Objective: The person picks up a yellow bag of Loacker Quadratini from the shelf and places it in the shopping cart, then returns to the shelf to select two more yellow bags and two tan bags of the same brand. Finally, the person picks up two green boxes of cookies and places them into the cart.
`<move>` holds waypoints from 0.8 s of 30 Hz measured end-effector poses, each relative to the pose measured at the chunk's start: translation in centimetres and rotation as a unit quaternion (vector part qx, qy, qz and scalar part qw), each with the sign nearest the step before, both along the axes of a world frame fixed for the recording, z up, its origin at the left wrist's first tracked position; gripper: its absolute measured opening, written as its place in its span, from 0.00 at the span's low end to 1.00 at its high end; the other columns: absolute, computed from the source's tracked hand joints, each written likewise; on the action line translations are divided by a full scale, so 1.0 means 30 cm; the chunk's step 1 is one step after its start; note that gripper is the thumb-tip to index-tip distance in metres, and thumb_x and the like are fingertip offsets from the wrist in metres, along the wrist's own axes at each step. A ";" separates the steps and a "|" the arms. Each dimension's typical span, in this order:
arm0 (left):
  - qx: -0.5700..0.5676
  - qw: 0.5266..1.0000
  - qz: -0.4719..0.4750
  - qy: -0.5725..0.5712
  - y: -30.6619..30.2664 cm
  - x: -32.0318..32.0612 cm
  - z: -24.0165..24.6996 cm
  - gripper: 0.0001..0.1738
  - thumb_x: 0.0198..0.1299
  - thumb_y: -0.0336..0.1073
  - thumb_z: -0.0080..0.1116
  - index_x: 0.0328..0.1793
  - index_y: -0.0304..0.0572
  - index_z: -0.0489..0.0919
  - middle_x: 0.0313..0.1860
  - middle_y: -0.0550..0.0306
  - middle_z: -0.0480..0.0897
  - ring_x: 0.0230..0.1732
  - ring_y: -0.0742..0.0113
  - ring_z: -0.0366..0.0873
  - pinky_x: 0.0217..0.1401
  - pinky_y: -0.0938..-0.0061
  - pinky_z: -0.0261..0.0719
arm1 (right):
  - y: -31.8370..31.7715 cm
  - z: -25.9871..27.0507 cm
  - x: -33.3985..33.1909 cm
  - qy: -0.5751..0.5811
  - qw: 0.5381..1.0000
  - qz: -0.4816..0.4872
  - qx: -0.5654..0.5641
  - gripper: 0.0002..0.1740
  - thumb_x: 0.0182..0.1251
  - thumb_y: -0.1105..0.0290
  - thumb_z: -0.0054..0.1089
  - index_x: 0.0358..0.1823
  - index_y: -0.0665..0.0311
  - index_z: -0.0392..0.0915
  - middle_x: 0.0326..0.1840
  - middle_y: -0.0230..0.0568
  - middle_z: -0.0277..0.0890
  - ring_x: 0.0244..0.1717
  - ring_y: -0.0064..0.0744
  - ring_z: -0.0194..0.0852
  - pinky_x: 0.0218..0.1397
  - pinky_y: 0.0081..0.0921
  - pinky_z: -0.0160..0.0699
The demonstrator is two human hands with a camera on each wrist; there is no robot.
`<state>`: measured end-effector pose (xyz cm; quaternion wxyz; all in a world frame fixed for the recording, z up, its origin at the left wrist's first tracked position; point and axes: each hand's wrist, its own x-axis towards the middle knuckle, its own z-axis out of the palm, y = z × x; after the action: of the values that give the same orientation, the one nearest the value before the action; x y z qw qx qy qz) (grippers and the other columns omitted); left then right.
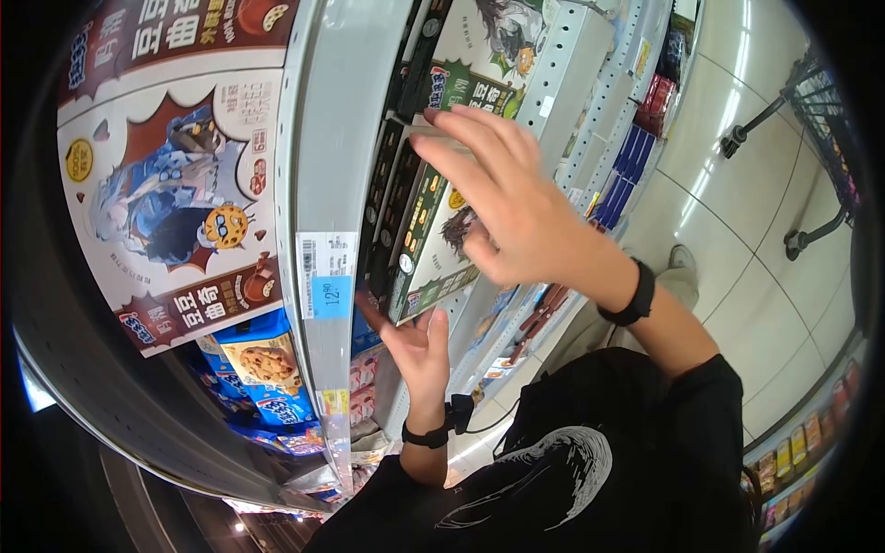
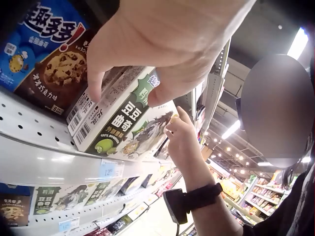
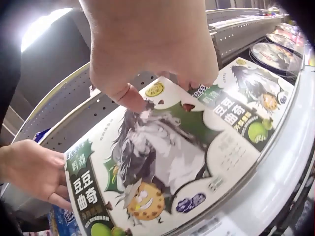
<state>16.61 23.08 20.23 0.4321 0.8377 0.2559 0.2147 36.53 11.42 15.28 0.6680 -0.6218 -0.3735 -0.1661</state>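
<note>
A white and green cookie box [image 1: 417, 238] stands on the shelf beside another like it, with a horse drawing and a smiling cookie on its front [image 3: 167, 152]. My right hand [image 1: 521, 217] reaches over its upper end, fingers stretched toward the edge and thumb near the front. In the right wrist view, that thumb lies along the box's edge. My left hand [image 1: 419, 355] is at the opposite end, thumb spread away from the fingers. Its fingers touch the box's side in the right wrist view. The left wrist view shows two boxes [image 2: 118, 118] close together under this hand.
A matching green box [image 3: 248, 98] stands alongside. Brown and white cookie boxes [image 1: 184, 203] fill the neighbouring shelf, with blue cookie packs [image 1: 263, 359] nearby. A price tag [image 1: 330, 297] is fixed to the shelf edge. A shopping cart [image 1: 820, 138] stands on the tiled floor.
</note>
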 end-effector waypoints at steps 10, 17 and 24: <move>0.383 0.910 -0.014 0.158 0.014 0.051 0.067 0.58 0.46 0.33 0.72 0.78 0.29 0.45 0.76 0.33 0.50 0.76 0.43 0.50 0.76 0.54 0.51 | -0.032 0.101 0.116 -0.174 0.972 -0.004 -0.155 0.37 0.29 0.79 0.59 0.53 0.67 0.76 0.58 0.44 0.71 0.69 0.47 0.58 0.76 0.58 0.42; 0.464 0.852 -0.042 0.239 0.004 0.121 0.138 0.55 0.40 0.40 0.76 0.75 0.32 0.59 0.73 0.33 0.59 0.74 0.39 0.54 0.75 0.52 0.51 | -0.013 0.100 0.122 -0.193 0.968 -0.012 -0.161 0.33 0.30 0.79 0.60 0.50 0.68 0.79 0.56 0.42 0.74 0.69 0.43 0.59 0.78 0.60 0.38; 0.500 0.834 -0.085 0.219 0.037 0.203 0.148 0.56 0.40 0.44 0.76 0.75 0.37 0.59 0.74 0.34 0.59 0.74 0.39 0.56 0.74 0.54 0.54 | -0.010 0.087 0.127 -0.230 0.957 -0.051 -0.167 0.24 0.37 0.72 0.65 0.43 0.65 0.80 0.52 0.39 0.77 0.69 0.42 0.61 0.80 0.54 0.34</move>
<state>22.70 24.19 24.69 -0.0964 0.9830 0.1298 0.0868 40.33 11.11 17.87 0.4411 -0.6879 -0.5073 -0.2736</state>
